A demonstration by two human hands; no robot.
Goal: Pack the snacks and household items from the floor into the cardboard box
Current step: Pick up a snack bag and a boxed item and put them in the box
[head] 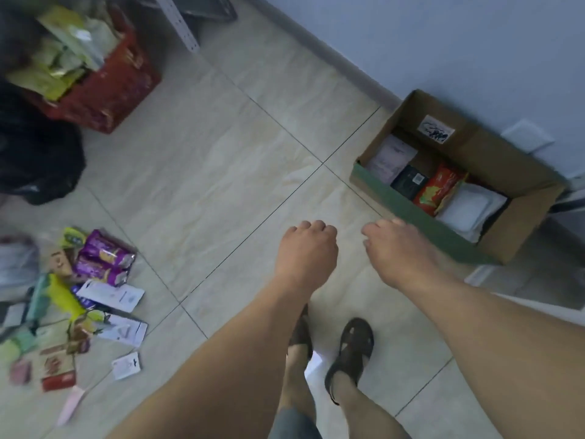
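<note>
The cardboard box stands open by the blue wall at the right. Inside lie a pale flat pack, a black packet, a red snack bag and a white pack. At the left a pile of snacks and household items lies on the floor, among them two purple packs, white cards and a red box. My left hand and my right hand hang in mid-frame with fingers loosely curled, holding nothing. The right hand is just short of the box's green front wall.
A red crate full of green and yellow bags stands at the upper left, with a black bag beside it. My feet in dark sandals stand on the tiled floor below the hands. A white rail leans at the top.
</note>
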